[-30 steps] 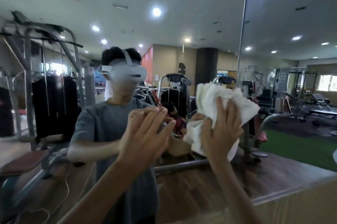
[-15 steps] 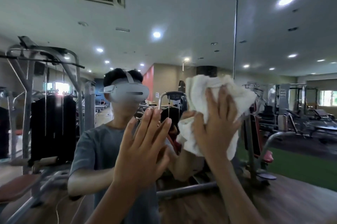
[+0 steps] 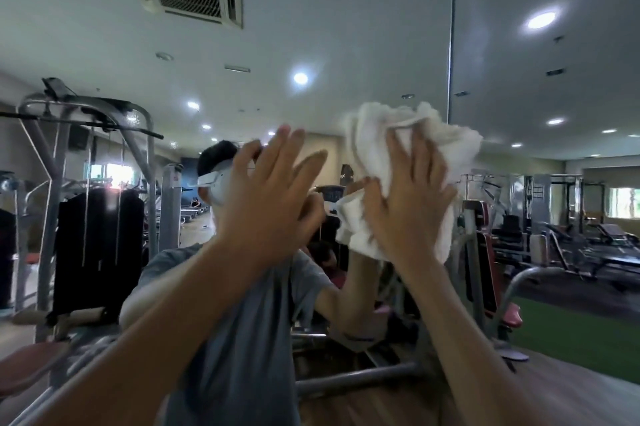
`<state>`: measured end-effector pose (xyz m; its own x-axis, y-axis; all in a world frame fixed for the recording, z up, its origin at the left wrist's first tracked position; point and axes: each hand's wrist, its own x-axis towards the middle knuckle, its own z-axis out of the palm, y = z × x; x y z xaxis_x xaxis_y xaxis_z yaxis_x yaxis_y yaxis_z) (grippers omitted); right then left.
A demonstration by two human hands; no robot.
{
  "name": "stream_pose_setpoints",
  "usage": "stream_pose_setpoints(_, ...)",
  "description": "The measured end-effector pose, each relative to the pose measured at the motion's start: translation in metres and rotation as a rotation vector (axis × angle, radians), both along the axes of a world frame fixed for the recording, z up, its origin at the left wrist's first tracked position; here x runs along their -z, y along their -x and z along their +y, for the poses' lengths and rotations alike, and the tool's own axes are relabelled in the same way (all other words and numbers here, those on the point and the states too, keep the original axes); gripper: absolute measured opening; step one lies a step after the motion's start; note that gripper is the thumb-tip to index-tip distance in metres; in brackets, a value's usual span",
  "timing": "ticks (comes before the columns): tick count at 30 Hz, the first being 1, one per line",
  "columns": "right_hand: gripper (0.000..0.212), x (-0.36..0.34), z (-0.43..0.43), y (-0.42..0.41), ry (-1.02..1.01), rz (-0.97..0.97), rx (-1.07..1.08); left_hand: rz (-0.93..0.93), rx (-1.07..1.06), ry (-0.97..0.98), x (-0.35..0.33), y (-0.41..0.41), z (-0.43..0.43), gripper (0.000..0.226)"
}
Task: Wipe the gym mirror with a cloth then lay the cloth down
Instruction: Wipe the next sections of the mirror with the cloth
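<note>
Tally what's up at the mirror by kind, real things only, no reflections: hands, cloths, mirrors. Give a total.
Hands: 2, left hand and right hand
Cloths: 1, white cloth pressed under the right hand
Mirrors: 1, mirror
Total: 4

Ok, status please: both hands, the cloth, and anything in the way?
Left hand open, raised at mirror. Right hand flat, pressing cloth on mirror. No obstacle seen near the cloth.
</note>
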<state>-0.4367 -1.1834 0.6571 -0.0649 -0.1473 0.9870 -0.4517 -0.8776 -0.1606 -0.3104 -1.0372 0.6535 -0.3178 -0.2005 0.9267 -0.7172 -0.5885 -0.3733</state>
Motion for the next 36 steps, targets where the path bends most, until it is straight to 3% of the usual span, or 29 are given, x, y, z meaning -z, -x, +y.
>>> stream_pose_setpoints(4,0.061,0.044,-0.011,0.01,0.456,0.353,-0.009,0.039,-0.091,-0.015,-0.008,-0.01,0.002,0.061)
stream_pose_setpoints(6,0.059,0.057,-0.043,0.038,0.572,0.457,0.011,0.031,-0.118,-0.029,-0.004,-0.008,0.001,0.06)
stream_pose_setpoints(8,0.056,0.043,-0.066,0.055,0.434,0.358,0.024,0.038,-0.133,-0.033,-0.002,-0.005,-0.002,0.061)
stream_pose_setpoints(11,0.058,-0.017,-0.059,0.043,0.077,-0.003,-0.027,0.039,-0.145,-0.034,-0.001,-0.003,-0.002,0.06)
stream_pose_setpoints(14,0.061,-0.059,-0.023,0.011,0.021,-0.069,0.013,0.038,-0.101,-0.029,-0.001,-0.004,0.0,0.059)
stream_pose_setpoints(17,0.062,-0.039,-0.01,0.002,0.331,0.167,0.049,0.032,-0.052,0.0,-0.002,-0.005,0.0,0.061)
stream_pose_setpoints(20,0.064,-0.011,-0.043,0.033,0.744,0.557,0.049,0.024,-0.036,0.013,-0.003,-0.004,-0.001,0.066)
stream_pose_setpoints(21,0.065,-0.015,-0.06,0.048,0.787,0.647,0.064,0.03,-0.049,0.008,-0.003,-0.003,-0.001,0.066)
stream_pose_setpoints(24,0.069,-0.059,-0.092,0.076,0.536,0.59,0.106,0.049,-0.067,0.005,-0.002,0.0,-0.003,0.068)
stream_pose_setpoints(28,0.072,-0.135,-0.042,0.039,0.066,0.107,0.005,0.101,-0.094,0.06,-0.003,0.001,-0.001,0.079)
stream_pose_setpoints(30,0.073,-0.143,0.0,0.008,0.022,0.04,0.03,0.138,-0.094,0.088,-0.003,0.001,0.001,0.08)
stream_pose_setpoints(32,0.068,-0.125,0.023,-0.012,0.24,0.155,0.054,0.157,-0.081,0.1,-0.003,0.0,0.002,0.078)
stream_pose_setpoints(36,0.056,-0.072,-0.009,0.013,0.804,0.596,0.034,0.175,-0.041,0.125,-0.004,-0.001,0.002,0.077)
